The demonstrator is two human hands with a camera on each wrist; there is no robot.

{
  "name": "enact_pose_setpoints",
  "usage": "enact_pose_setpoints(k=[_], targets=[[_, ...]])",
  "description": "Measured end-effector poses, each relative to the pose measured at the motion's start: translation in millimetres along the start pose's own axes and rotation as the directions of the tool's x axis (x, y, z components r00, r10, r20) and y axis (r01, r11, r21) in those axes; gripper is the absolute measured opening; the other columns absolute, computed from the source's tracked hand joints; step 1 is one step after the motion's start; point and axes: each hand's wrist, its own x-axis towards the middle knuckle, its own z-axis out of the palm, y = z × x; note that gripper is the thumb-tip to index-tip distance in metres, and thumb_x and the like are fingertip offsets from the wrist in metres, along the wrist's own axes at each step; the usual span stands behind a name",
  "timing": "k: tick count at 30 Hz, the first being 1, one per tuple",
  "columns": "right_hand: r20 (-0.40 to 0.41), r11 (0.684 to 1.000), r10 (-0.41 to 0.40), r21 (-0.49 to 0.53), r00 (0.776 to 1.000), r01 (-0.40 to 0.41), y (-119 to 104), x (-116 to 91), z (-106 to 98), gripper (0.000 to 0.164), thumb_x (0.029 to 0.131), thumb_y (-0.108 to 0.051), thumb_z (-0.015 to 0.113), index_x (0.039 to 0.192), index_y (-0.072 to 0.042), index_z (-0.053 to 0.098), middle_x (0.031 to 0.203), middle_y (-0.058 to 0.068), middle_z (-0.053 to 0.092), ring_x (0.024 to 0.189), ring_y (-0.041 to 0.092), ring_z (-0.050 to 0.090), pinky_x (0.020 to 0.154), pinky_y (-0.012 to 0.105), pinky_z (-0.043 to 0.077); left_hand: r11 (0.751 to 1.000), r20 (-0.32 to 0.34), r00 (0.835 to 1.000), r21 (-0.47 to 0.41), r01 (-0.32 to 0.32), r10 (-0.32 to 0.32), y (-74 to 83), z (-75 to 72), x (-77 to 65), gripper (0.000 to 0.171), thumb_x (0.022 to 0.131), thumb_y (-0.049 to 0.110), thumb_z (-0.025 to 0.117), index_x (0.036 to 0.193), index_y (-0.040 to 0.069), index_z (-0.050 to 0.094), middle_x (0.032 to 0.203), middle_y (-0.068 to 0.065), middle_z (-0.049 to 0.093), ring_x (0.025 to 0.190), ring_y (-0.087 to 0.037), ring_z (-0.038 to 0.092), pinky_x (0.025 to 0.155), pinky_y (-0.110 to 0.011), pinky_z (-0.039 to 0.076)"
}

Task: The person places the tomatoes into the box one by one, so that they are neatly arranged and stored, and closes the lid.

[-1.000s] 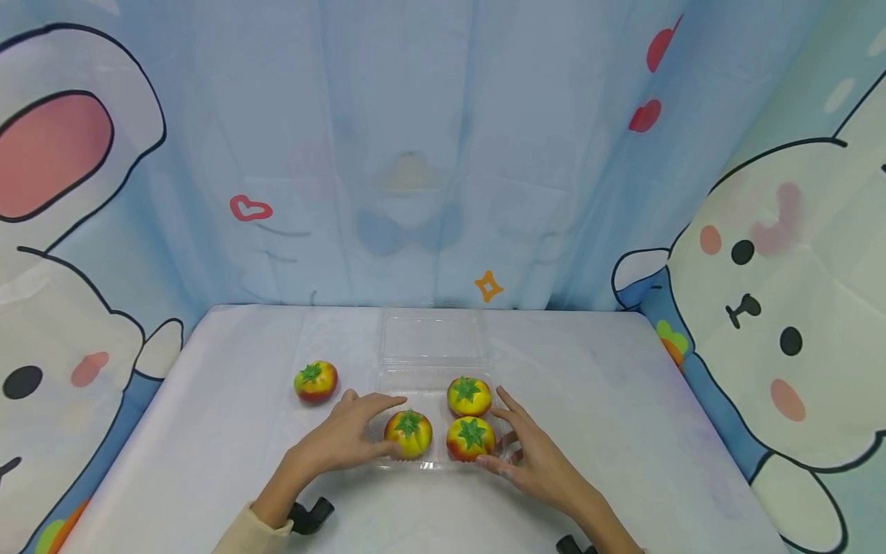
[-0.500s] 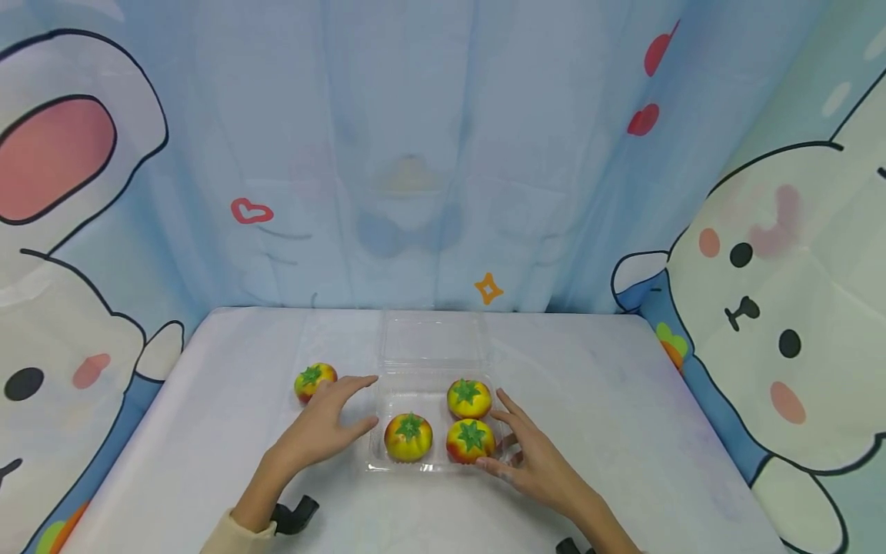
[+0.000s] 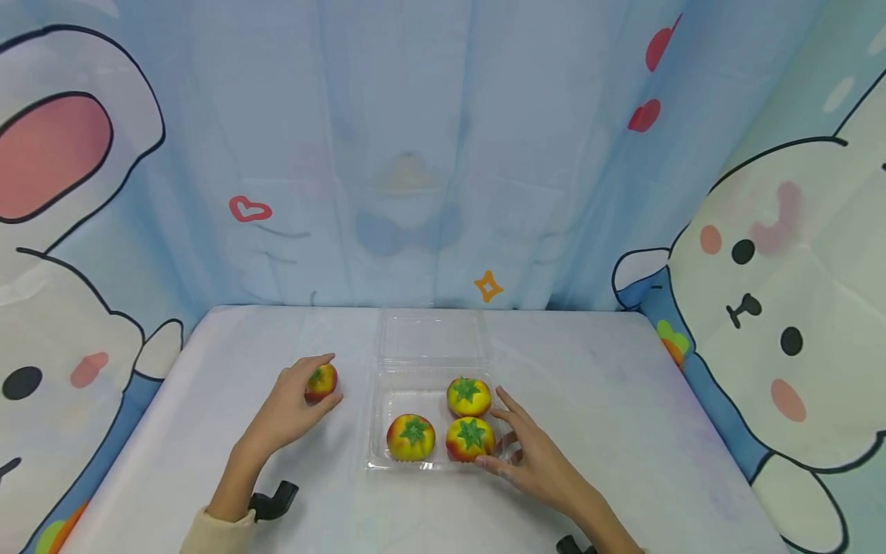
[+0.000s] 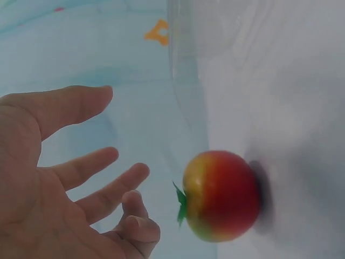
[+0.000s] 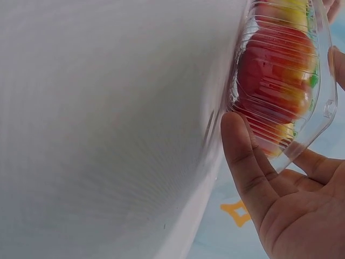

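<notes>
A red-and-yellow tomato (image 3: 322, 381) with green leaves sits on the white table, left of a clear plastic container (image 3: 419, 391). My left hand (image 3: 285, 412) reaches around it in the head view, thumb and fingers spread. The left wrist view shows a gap between those fingers and the tomato (image 4: 223, 197). Three similar tomatoes lie in the container: one near left (image 3: 411, 437), one far right (image 3: 469, 397) and one near right (image 3: 471, 439). At the container's right side my right hand (image 3: 543, 465) holds the wall and rim between thumb and fingers.
The container's transparent lid (image 3: 434, 337) lies folded back toward the far edge of the table (image 3: 588, 400). A blue curtain (image 3: 311, 154) with cartoon prints hangs behind and beside the table. Black mounts (image 3: 274, 502) sit at both wrists.
My left hand has left the near-left tomato in the container and moved left to the tomato on the table. The right hand has stayed at the container's side.
</notes>
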Motion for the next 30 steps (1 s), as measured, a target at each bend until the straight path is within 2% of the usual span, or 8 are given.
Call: enact_pose_setpoints(k=[5, 9, 13, 17, 21, 25, 30], targets=[[-0.003, 1.0, -0.002, 0.002, 1.0, 0.002, -1, -1, -1, 0.085, 0.083, -0.051, 0.087, 0.153, -0.019, 0.053, 0.179, 0.003, 0.023, 0.097, 0.008, 0.063, 0.075, 0.02, 0.059, 1.0, -0.016, 1.0, -0.008, 0.018, -0.018, -10.4, -3.5, -0.3, 0.062, 0.097, 0.024, 0.076, 0.152, 0.005, 0.054, 0.149, -0.025, 0.057, 0.131, -0.045, 0.056, 0.109, -0.065, 0.052], [-0.001, 1.0, -0.01, 0.0, 1.0, 0.01, -1, -1, 0, 0.084, 0.083, -0.052, 0.087, 0.152, -0.018, 0.054, 0.179, 0.004, 0.024, 0.098, 0.009, 0.064, 0.075, 0.02, 0.059, 0.998, -0.009, 0.998, -0.015, 0.065, -0.065, -20.5, -6.1, -0.1, 0.064, 0.097, 0.025, 0.075, 0.153, 0.005, 0.052, 0.151, -0.026, 0.054, 0.134, -0.045, 0.055, 0.11, -0.065, 0.051], [-0.002, 1.0, -0.011, 0.0, 1.0, 0.011, -1, -1, 0, 0.084, 0.083, -0.052, 0.087, 0.152, -0.017, 0.054, 0.178, 0.004, 0.024, 0.098, 0.01, 0.064, 0.075, 0.019, 0.059, 0.993, 0.017, 0.993, -0.012, 0.115, -0.115, -30.9, -6.4, 2.5, 0.067, 0.098, 0.027, 0.074, 0.156, 0.005, 0.048, 0.154, -0.027, 0.051, 0.119, -0.039, 0.059, 0.1, -0.056, 0.056], [-0.001, 1.0, -0.011, 0.003, 1.0, 0.011, -1, 0, -1, 0.084, 0.083, -0.051, 0.087, 0.152, -0.018, 0.054, 0.179, 0.003, 0.023, 0.099, 0.01, 0.062, 0.075, 0.019, 0.059, 0.987, 0.031, 0.987, -0.019, 0.159, -0.159, -39.9, -4.6, 6.6, 0.068, 0.099, 0.028, 0.073, 0.157, 0.005, 0.046, 0.154, -0.027, 0.049, 0.106, -0.033, 0.057, 0.093, -0.049, 0.054], [0.001, 1.0, -0.009, 0.002, 1.0, 0.009, -1, 0, -1, 0.084, 0.083, -0.052, 0.087, 0.152, -0.018, 0.054, 0.179, 0.003, 0.023, 0.1, 0.011, 0.062, 0.075, 0.019, 0.059, 0.982, 0.031, 0.983, -0.031, 0.184, -0.183, -48.0, -3.0, 9.6, 0.067, 0.099, 0.027, 0.072, 0.157, 0.004, 0.046, 0.152, -0.028, 0.051, 0.103, -0.031, 0.056, 0.086, -0.04, 0.053], [0.003, 1.0, 0.008, 0.005, 1.0, -0.008, -1, 1, -1, 0.083, 0.082, -0.051, 0.088, 0.152, -0.019, 0.055, 0.179, 0.002, 0.023, 0.102, 0.012, 0.062, 0.075, 0.019, 0.059, 0.98, 0.029, 0.981, -0.051, 0.194, -0.193, -54.3, -1.4, 11.3, 0.066, 0.099, 0.027, 0.072, 0.155, 0.003, 0.047, 0.151, -0.027, 0.053, 0.097, -0.027, 0.052, 0.078, -0.032, 0.045], [0.001, 1.0, 0.017, 0.012, 1.0, -0.017, -1, 1, -1, 0.083, 0.082, -0.051, 0.089, 0.151, -0.02, 0.055, 0.178, 0.002, 0.024, 0.103, 0.012, 0.062, 0.076, 0.019, 0.059, 0.967, 0.042, 0.972, -0.096, 0.235, -0.232, -62.1, 3.0, 12.5, 0.064, 0.099, 0.027, 0.071, 0.155, 0.004, 0.048, 0.152, -0.026, 0.054, 0.096, -0.026, 0.051, 0.076, -0.031, 0.044]])
